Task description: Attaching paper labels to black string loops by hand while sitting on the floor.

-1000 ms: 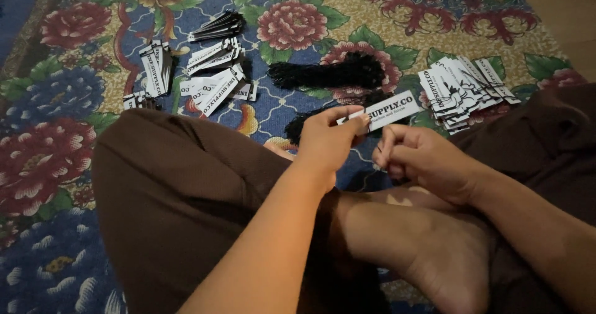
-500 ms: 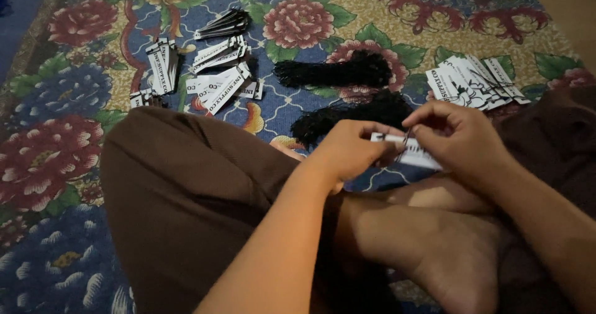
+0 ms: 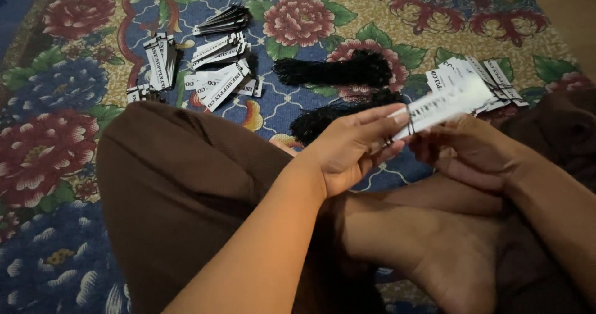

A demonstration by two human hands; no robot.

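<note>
Fingers (image 3: 372, 124) of the left hand (image 3: 347, 149) and the right hand (image 3: 472, 152) pinch one white paper tag (image 3: 444, 106) above the person's lap, where a loose grip could let its thin black string (image 3: 410, 126) slip out.

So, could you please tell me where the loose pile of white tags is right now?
In the head view, the loose pile of white tags lies on the floral rug at upper right, just beyond the tag held by both hands.
</note>
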